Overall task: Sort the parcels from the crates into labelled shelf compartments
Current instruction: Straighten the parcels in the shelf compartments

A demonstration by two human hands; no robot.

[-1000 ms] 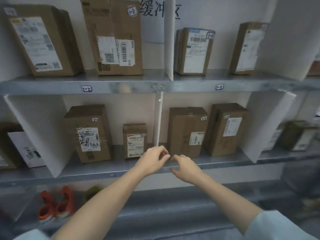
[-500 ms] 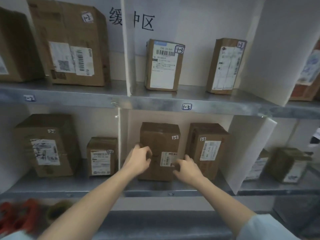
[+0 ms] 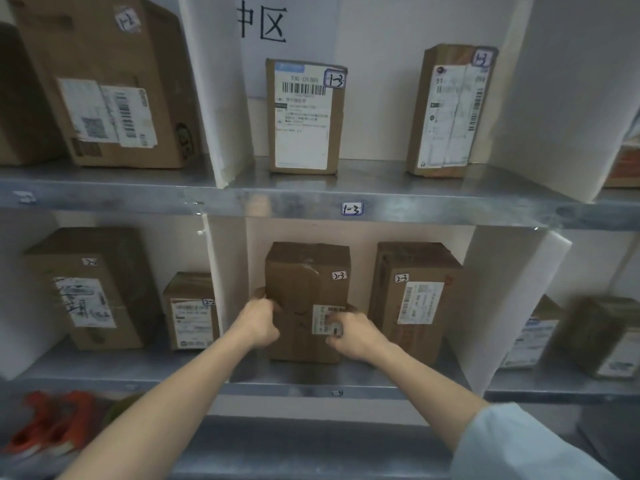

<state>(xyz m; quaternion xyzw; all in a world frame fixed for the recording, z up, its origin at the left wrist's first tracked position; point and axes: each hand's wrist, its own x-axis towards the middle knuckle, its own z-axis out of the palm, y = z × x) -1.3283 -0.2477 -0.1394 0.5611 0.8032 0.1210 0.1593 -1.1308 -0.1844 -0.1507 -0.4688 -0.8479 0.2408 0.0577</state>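
A brown cardboard parcel marked 2-3 stands upright in the middle compartment of the lower shelf. My left hand grips its left edge with curled fingers. My right hand grips its right side, over the white shipping label. A second parcel marked 2-3 stands just to its right in the same compartment. The parcel's base rests on the metal shelf.
White dividers wall the compartment on both sides. Two parcels marked 1-3 stand on the upper shelf. To the left sit 2-2 parcels and a 1-2 parcel. Orange objects lie at the lower left.
Both hands moved from in front of the shelf edge onto the left 2-3 parcel and now grip its sides. The view shifted right and closer.
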